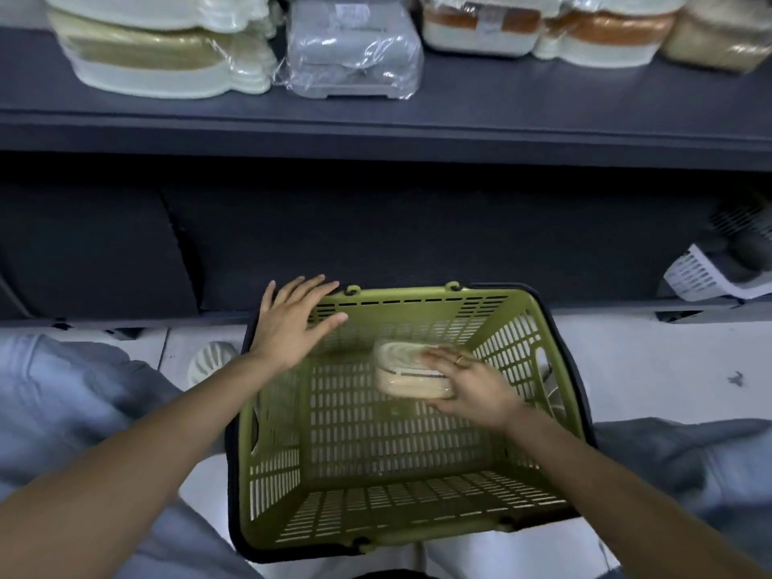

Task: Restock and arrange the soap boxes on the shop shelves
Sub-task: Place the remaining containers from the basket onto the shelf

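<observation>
We're looking straight down into a green plastic shopping basket [401, 486] that sits on the pale floor [651, 369] in front of the dark shelving, and there's just one wrapped soap box [401, 371] in it, a cream one with a dark band (the motion blurs it a little). Our right hand [472, 386] is down inside the basket with its fingers curled over the right end of that soap box, gripping it near the far half of the basket floor; a ring [461, 360] shows on one finger. Whether the box rests on the mesh or is lifted off it, we cannot tell. Our left hand [292, 319] is spread wide, fingers straight, palm down over the basket's far left corner, the fingertips reaching across the rim there and holding nothing.

Up on the shelf [459, 114] we see the stocked soap boxes in clear wrap: a pale green stack [158, 64] at the left end, a grey box [355, 60] just beside it, orange-banded white boxes [480, 27] further right, and a beige one [718, 39] at the right edge. A white slotted item [702, 273] lies low down on the right, under the shelf. Grey trouser legs [62, 403] flank the basket on both sides.
</observation>
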